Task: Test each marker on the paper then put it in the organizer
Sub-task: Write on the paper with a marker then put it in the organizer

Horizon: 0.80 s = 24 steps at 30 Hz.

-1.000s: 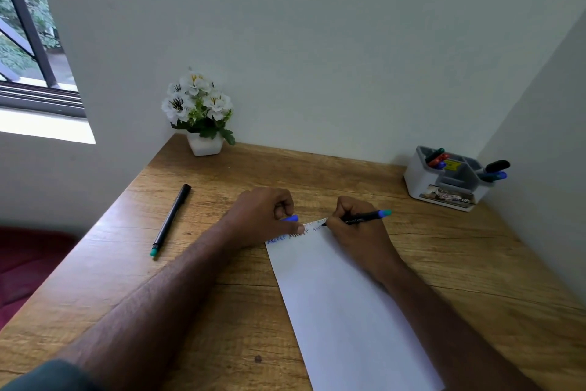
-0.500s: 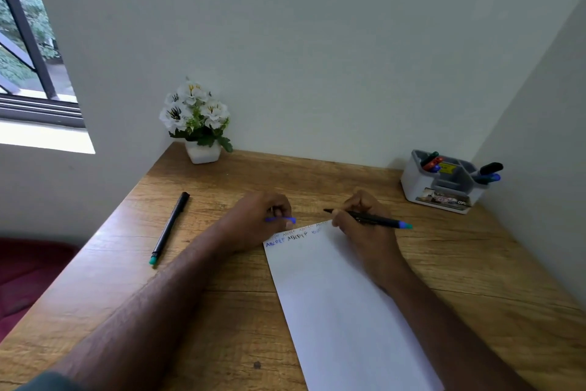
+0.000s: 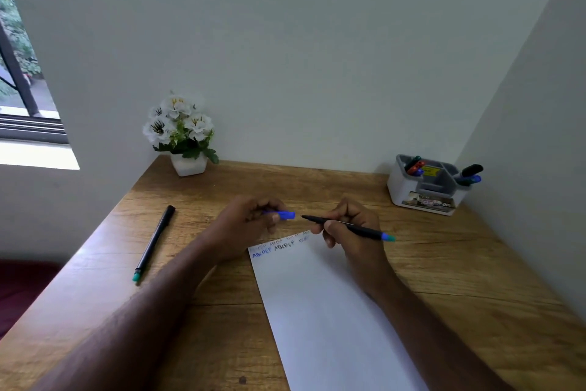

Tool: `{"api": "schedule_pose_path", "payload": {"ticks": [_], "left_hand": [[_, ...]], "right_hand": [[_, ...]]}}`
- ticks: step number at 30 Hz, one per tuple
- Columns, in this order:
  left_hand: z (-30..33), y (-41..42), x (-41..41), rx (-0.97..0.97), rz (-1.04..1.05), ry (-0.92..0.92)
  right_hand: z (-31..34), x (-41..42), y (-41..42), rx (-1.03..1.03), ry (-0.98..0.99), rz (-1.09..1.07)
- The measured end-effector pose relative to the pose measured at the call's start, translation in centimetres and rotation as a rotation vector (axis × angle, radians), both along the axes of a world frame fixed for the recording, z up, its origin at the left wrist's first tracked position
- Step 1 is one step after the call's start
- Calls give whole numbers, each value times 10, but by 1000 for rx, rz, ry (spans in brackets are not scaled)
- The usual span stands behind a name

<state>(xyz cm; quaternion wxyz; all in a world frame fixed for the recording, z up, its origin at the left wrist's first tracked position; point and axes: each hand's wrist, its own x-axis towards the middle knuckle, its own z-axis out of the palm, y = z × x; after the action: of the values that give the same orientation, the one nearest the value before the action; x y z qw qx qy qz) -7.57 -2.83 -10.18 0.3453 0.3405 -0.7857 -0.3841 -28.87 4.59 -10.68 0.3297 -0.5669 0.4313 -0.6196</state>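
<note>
Wooden desk [image 3: 444, 279] bears paper [image 3: 326, 311], marker [image 3: 153, 243], organizer [image 3: 409, 189], flowerpot [image 3: 188, 165].

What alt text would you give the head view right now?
Above a wooden desk, the right hand holds an uncapped blue marker pointing at its blue cap in the left hand, over the lettered paper. A teal-ended marker lies left; the organizer stands far right.

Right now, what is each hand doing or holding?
Left hand: fingers closed on the blue cap.
Right hand: fingers closed on the uncapped marker, tip pointing at the cap, lifted off the paper.
</note>
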Motion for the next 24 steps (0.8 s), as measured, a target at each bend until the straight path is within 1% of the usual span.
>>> {"api": "schedule_pose_path", "payload": {"ticks": [3,9,14,19,24], "left_hand": [[1,1,1,12,-25,6],[4,5,-1,21,-64,-21],[7,9,-4,70,-114,7],[10,18,-9,101,-205,127],[10,17,-11,181,-225,266]], "right_hand": [[-1,0,0,-12,-8,12],[-1,2,1,-28,40,40],[1,1,2,-7,7,105],[3,5,5,20,61,102],[2,7,2,47,-18,134]]}}
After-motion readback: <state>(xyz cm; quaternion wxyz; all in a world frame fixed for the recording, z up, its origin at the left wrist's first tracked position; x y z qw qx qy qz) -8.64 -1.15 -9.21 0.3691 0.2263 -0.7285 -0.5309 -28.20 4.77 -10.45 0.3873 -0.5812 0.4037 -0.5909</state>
